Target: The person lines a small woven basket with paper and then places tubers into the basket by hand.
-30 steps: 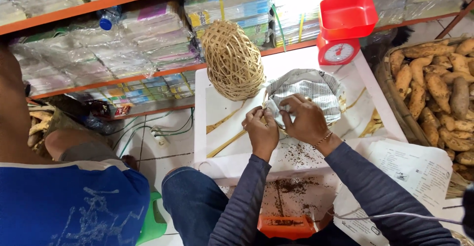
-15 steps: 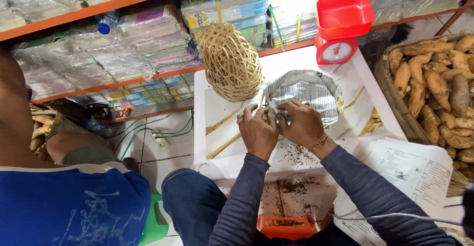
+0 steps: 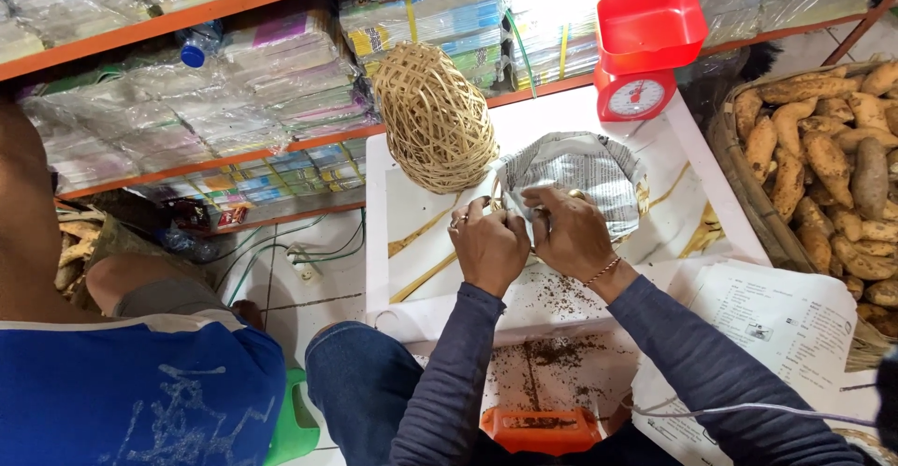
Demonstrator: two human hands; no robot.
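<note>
Newspaper wrapping (image 3: 572,178) is pinched at its near edge by both hands, left hand (image 3: 488,246) and right hand (image 3: 571,234), fingers closed on it. A woven basket (image 3: 434,118) is stood just beside the wrapping, a red scale (image 3: 645,52) behind it on the worktop (image 3: 697,195).

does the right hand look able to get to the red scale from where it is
Probably yes. The right hand is busy gripping the newspaper bundle, and the red scale stands just beyond that bundle on the white board, with nothing else between.
</note>
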